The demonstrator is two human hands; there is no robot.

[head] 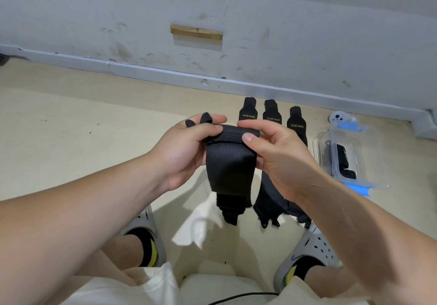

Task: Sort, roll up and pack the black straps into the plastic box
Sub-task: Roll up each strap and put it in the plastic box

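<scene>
Two hands, left hand (186,148) and right hand (276,158), pinch the top edge of a black strap (230,167) held above the floor (71,127). Three more straps (272,115) lie side by side behind it. To their right, the plastic box (371,158) contains black items.

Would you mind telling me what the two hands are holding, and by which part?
Both the left hand and the right hand pinch one wide black fabric strap at its folded upper end; the rest hangs free.
</scene>
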